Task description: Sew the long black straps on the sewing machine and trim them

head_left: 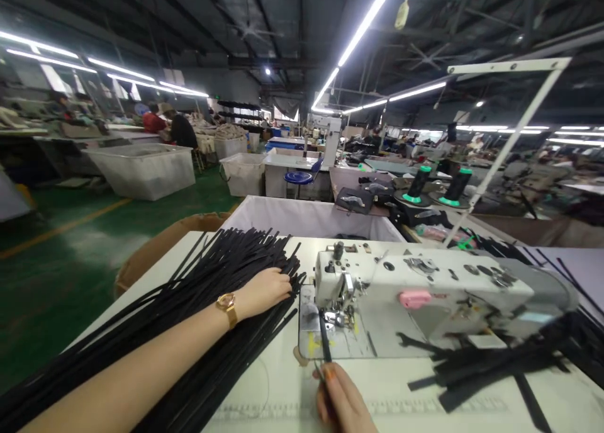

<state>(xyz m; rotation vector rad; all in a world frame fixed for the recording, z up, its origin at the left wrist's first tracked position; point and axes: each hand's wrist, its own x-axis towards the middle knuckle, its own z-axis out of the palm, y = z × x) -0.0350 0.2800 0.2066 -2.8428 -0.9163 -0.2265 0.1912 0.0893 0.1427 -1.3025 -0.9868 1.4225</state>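
Note:
A large bundle of long black strips (202, 294) lies across the left of the white sewing table. My left hand (267, 289), with a gold watch on its wrist, rests on the strips near their far ends, fingers curled; whether it grips any is hidden. My right hand (340, 398) is closed at the table's front, in front of the needle area. It pinches a black strip (325, 338) that runs from under the presser foot of the white sewing machine (377, 282). A thin metal tool (319, 371) also shows between its fingers.
More black strips (486, 364) and a dark wrench (415, 343) lie right of my right hand. Behind the table are a cloth-lined bin (311, 218) and thread cones (418, 184). A brown carton (165, 244) stands at left. People sit farther back.

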